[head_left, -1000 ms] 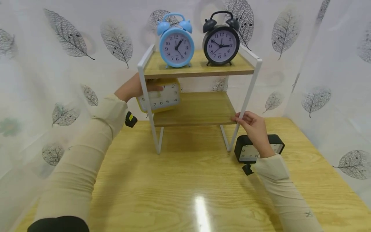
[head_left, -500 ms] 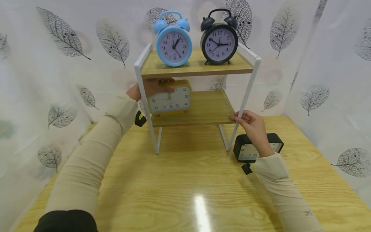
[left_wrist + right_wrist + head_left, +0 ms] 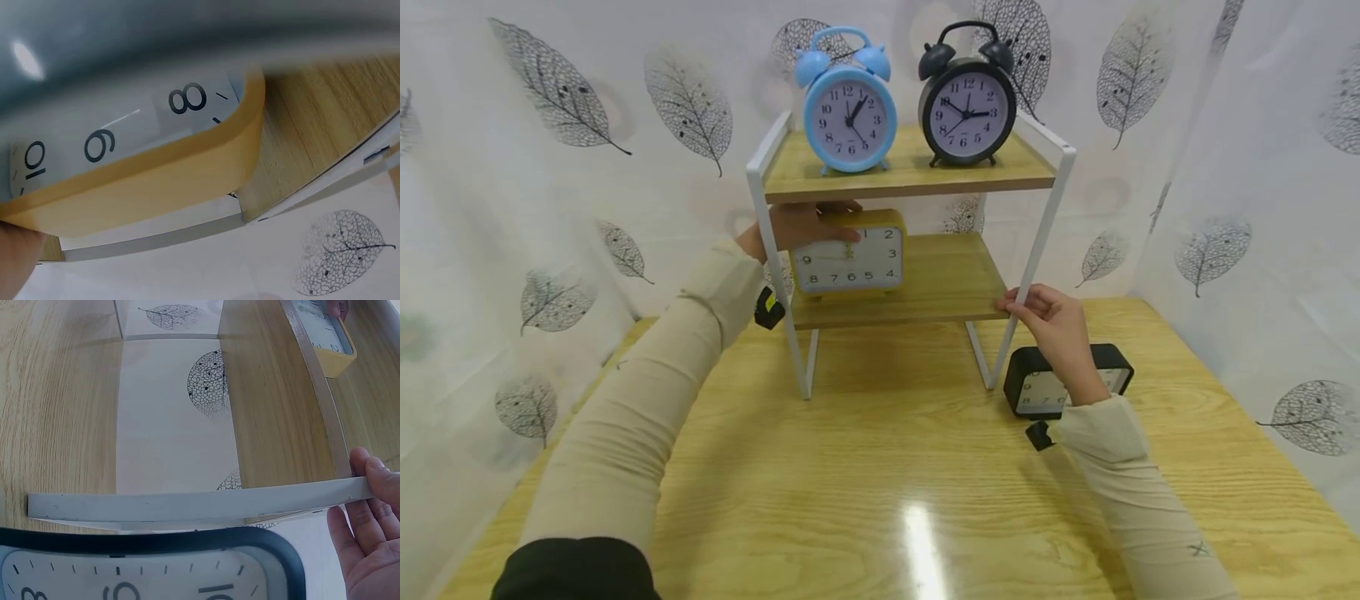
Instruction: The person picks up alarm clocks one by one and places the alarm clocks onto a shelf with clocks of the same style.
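A yellow rectangular clock [image 3: 880, 265] with a white face is on the left part of the lower board [image 3: 951, 279] of a two-tier shelf. My left hand [image 3: 797, 227] reaches in past the left post and grips the clock from above, thumb over the front of its face. In the left wrist view the clock's yellow side [image 3: 162, 178] is close to the camera, tilted in that picture. My right hand [image 3: 1060, 329] pinches the white right post [image 3: 1041, 229] of the shelf at lower-board height; the right wrist view shows thumb and fingers [image 3: 365, 525] on either side of that post.
A light-blue twin-bell alarm clock [image 3: 850, 121] and a black one [image 3: 967, 114] stand on the top board [image 3: 910, 179]. A black rectangular clock [image 3: 1030, 385] stands on the wooden table [image 3: 850, 475], partly behind my right wrist. Leaf-patterned cloth [image 3: 692, 208] hangs behind.
My left hand has moved the yellow clock rightward between the boards, and it has gone from tilted to level. My right hand stays on the post. The view has shifted slightly.
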Motion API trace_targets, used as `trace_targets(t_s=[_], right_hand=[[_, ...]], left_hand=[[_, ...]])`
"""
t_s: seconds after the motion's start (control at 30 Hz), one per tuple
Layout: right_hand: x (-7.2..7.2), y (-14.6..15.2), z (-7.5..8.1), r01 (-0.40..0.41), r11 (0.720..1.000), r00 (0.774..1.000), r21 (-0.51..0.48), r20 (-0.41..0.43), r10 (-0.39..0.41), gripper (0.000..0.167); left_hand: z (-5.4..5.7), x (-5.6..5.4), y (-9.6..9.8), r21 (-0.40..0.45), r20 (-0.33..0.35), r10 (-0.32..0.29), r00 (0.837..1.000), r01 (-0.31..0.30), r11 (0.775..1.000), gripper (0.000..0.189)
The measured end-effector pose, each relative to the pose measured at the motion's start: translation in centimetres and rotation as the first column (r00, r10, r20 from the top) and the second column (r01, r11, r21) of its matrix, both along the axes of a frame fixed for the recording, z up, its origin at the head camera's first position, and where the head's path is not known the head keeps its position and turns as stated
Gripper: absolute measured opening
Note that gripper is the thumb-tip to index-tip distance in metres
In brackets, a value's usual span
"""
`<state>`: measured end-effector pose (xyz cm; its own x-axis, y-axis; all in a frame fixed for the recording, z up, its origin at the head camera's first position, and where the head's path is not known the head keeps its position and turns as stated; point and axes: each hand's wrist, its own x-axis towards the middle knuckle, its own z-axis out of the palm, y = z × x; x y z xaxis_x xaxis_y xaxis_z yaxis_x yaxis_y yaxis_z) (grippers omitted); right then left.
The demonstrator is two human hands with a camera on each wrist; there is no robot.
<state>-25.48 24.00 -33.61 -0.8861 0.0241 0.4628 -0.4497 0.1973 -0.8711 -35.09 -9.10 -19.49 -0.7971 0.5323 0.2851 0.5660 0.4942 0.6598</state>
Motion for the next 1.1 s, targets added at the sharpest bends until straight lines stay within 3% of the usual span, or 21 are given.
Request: trace_targets(t_s=[0.2, 0.4, 0.47, 0.57, 0.7, 0.8, 0.97, 1.1], right_hand=[[0.0, -0.2, 0.1, 0.011, 1.0, 1.0, 0.015, 0.0, -0.011, 0.026], [0.0, -0.3, 0.1, 0.009, 1.0, 1.0, 0.029, 0.002, -0.009, 0.026], [0.0, -0.2, 0.0, 0.011, 0.999, 1.0, 0.032, 0.009, -0.011, 0.026], [0.0, -0.1, 0.0, 0.019, 0.999, 1.0, 0.039, 0.024, -0.02, 0.028], [0.0, -0.1, -0.1, 0.023, 0.999, 0.999, 0.045, 0.026, -0.024, 0.03], [0.0, 0.0, -0.1, 0.007, 1.0, 1.0, 0.021, 0.018, -0.007, 0.03], [0.1, 0.0, 0.0, -0.023, 0.999, 1.0, -0.035, 0.011, 0.024, 0.026], [0.1, -0.1, 0.0, -0.036, 0.998, 0.999, -0.056, -0.001, 0.036, 0.025]], left_hand=[[0.0, 0.0, -0.3, -0.001, -0.079, -0.008, 0.997, 0.008, 1.0, 0.049], [-0.7, -0.5, -1.8, 0.061, -0.094, 0.046, 0.995, -0.04, 0.997, 0.045], [-1.2, -0.6, -2.8, 0.086, -0.115, 0.097, 0.989, -0.088, 0.992, 0.043], [-2.2, -0.4, -4.1, 0.127, -0.196, 0.208, 0.958, -0.185, 0.974, 0.036], [-4.2, 0.7, -5.6, 0.189, -0.18, 0.358, 0.916, -0.325, 0.927, 0.032], [-6.3, 2.1, -6.0, 0.214, -0.118, 0.387, 0.914, -0.357, 0.909, 0.031], [-10.2, 4.8, -6.3, 0.192, -0.102, 0.37, 0.923, -0.347, 0.918, 0.031], [-13.0, 6.1, -6.6, 0.204, -0.021, 0.369, 0.929, -0.357, 0.911, 0.033]])
